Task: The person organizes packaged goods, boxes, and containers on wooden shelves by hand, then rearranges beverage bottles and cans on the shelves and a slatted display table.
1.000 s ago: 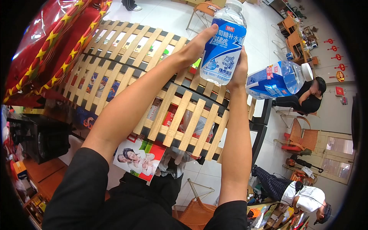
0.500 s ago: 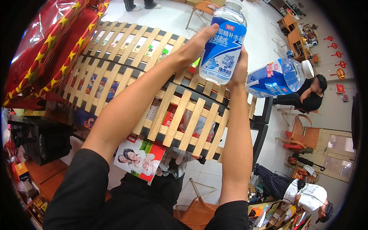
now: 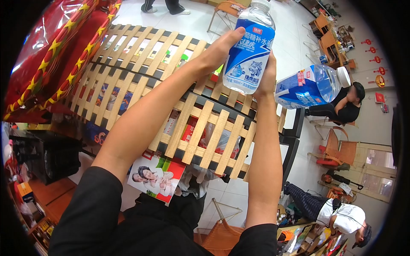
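Between my two hands is a large clear bottle [image 3: 249,51] with a blue label and white cap, held above a slatted wooden rack. My left hand [image 3: 224,48] grips its left side, thumb on the label. On the right side, my right hand [image 3: 267,79] is wrapped round the bottle's lower part, with its fingers mostly hidden behind. A second bottle [image 3: 301,87] with the same blue label lies tilted just right of my right wrist, its white cap pointing right. Under my forearms the wooden slats [image 3: 188,141] show printed packets through their gaps.
Red wrapping with yellow-star trim [image 3: 47,55] fills the upper left. A photo card [image 3: 156,177] hangs at the rack's near edge. One person sits [image 3: 346,106] at the right; another bends [image 3: 341,217] at the lower right. Someone's legs [image 3: 166,5] show at the top. An orange chair [image 3: 222,237] stands below.
The legs at the top have come further into view and shifted right. Both hands keep their hold on the bottle, nearly still.
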`<state>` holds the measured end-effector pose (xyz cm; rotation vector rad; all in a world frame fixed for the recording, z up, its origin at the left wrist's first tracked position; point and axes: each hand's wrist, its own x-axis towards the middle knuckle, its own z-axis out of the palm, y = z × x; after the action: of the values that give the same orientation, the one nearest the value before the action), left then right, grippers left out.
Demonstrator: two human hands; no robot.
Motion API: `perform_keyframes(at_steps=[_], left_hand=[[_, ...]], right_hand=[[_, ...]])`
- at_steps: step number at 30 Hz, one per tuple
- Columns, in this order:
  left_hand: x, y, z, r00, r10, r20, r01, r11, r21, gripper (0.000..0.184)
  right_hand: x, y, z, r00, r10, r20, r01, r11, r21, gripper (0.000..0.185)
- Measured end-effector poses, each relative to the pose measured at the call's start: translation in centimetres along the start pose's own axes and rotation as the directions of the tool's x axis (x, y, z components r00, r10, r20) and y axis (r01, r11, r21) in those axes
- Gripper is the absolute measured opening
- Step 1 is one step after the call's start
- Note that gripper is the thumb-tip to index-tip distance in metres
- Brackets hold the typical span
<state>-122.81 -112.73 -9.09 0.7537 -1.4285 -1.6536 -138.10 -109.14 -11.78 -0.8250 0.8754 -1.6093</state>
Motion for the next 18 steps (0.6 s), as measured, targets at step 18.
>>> perform_keyframes(at_steps=[18], left_hand=[[0.78, -0.58, -0.54, 0.994, 0.084, 0.063, -0.082, 0.996, -0.028, 0.074]], right_hand=[[0.18, 0.10, -0.07, 1.000, 0.002, -0.012, -0.003, 1.000, -0.029, 0.043]])
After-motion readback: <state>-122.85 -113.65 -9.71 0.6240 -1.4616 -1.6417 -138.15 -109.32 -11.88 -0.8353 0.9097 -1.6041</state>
